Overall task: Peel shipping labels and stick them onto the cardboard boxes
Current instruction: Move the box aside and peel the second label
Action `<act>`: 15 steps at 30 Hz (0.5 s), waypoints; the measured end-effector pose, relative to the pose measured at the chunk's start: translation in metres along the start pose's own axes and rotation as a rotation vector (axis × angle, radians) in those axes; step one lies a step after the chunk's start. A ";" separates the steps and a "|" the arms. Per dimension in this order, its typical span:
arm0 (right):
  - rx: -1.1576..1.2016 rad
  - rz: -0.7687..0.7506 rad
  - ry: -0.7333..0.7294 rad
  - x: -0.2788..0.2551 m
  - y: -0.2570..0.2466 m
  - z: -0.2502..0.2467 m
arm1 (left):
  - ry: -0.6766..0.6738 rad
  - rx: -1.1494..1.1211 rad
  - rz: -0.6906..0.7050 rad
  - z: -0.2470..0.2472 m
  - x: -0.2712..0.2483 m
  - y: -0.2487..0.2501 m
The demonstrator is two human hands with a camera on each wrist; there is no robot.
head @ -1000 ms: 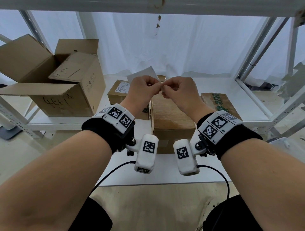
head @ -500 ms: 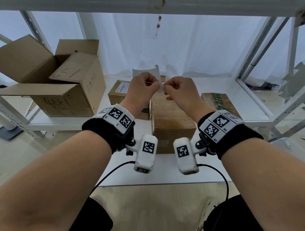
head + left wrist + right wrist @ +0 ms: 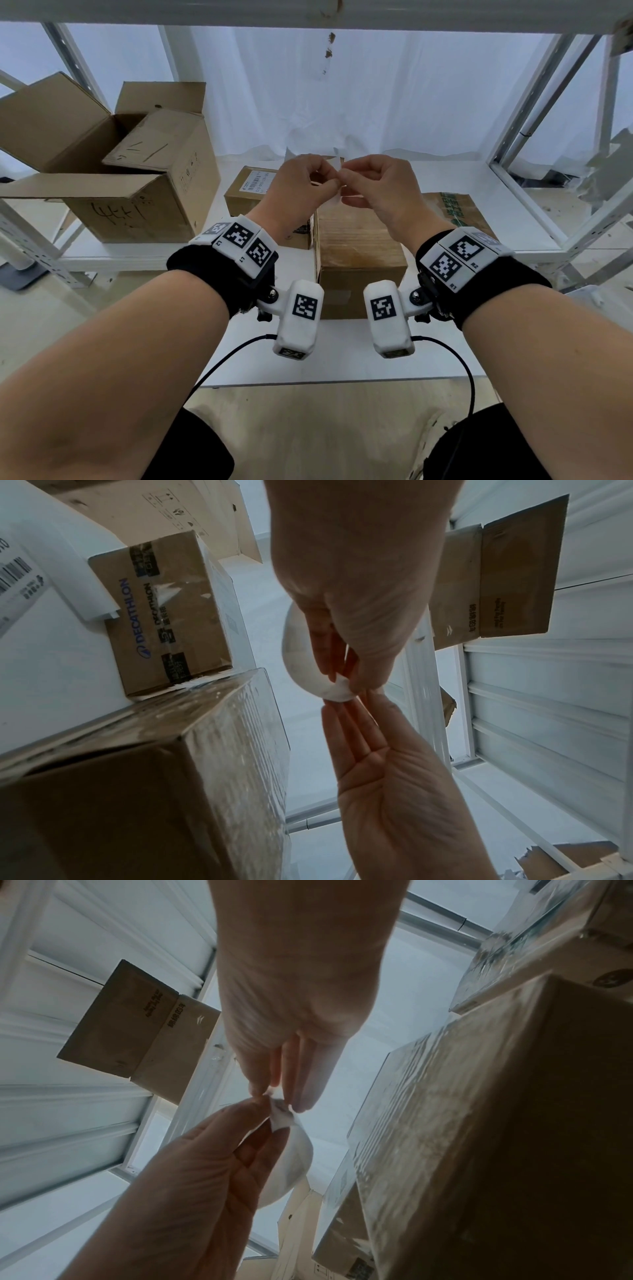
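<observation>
I hold a white shipping label (image 3: 337,200) in the air between both hands, above the tall tape-wrapped cardboard box (image 3: 356,246). My left hand (image 3: 330,183) pinches the sheet, which bulges into a curl (image 3: 301,664) beside its fingers. My right hand (image 3: 344,178) pinches a lifted corner (image 3: 278,1097) of the label between thumb and fingertips. In the right wrist view the curled sheet (image 3: 294,1156) hangs behind the left hand's fingers (image 3: 253,1139). Most of the label is hidden by my hands in the head view.
A small box bearing a label (image 3: 253,192) stands left of the tall box. A large open carton (image 3: 137,192) fills the left of the white shelf (image 3: 496,212). A flat box with green print (image 3: 452,209) lies at the right. Metal shelf posts (image 3: 534,102) frame the sides.
The label stood up above my left hand; it now curls down between the hands. Both hands stayed close together over the tall box.
</observation>
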State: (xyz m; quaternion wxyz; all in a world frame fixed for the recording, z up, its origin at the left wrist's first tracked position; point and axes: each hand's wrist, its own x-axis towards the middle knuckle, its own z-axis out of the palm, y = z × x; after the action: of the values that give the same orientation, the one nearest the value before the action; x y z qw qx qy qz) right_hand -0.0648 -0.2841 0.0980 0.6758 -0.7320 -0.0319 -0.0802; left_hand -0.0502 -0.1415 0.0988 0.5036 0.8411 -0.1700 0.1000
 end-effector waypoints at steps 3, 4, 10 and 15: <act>-0.009 -0.009 -0.018 0.000 0.001 -0.002 | -0.018 0.007 0.009 -0.001 0.001 -0.001; -0.012 -0.011 -0.022 0.000 0.001 -0.002 | -0.023 0.012 0.008 -0.001 0.001 -0.001; -0.029 -0.022 -0.044 0.001 0.003 -0.003 | -0.006 0.022 0.005 -0.002 0.001 -0.001; -0.040 -0.030 -0.048 0.001 0.004 -0.002 | -0.013 0.036 -0.001 -0.002 0.000 0.000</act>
State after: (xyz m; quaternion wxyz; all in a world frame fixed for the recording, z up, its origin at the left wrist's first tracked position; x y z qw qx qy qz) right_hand -0.0636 -0.2868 0.0947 0.6589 -0.7464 -0.0577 -0.0734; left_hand -0.0506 -0.1394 0.1001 0.4872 0.8508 -0.1711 0.0975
